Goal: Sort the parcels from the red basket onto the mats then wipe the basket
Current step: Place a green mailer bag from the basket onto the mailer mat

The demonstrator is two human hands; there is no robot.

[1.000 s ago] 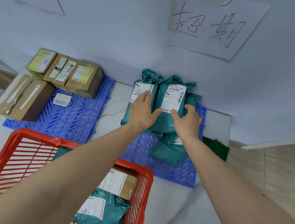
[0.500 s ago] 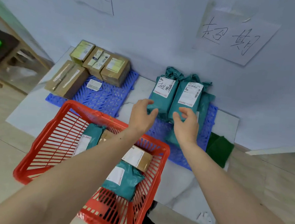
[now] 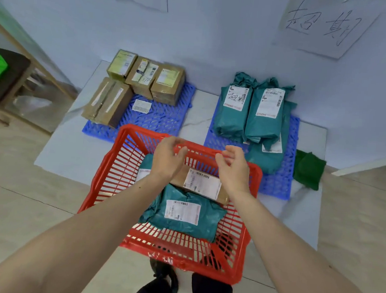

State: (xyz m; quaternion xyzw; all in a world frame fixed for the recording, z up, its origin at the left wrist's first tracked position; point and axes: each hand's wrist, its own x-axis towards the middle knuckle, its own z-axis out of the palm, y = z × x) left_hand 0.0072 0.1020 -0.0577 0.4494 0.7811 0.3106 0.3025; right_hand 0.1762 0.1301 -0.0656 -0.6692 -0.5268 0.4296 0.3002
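Fingers of both hands, left hand [image 3: 166, 160] and right hand [image 3: 233, 167], hang loosely curled, empty, above red basket [image 3: 113, 174].

Basket [image 3: 113, 174] sits on the floor nearest the person, with 2 mats behind it by the wall. Left mat [image 3: 164, 121] carries 4 boxes [image 3: 167, 84] at its back and left. Right mat [image 3: 277, 183] carries bagged parcels [image 3: 250, 114], 2 lying on top of others. In the basket: a bag parcel [image 3: 182, 217] in front, a box parcel [image 3: 202, 185] behind it. Cloth [image 3: 308, 169] lies right of the right mat.
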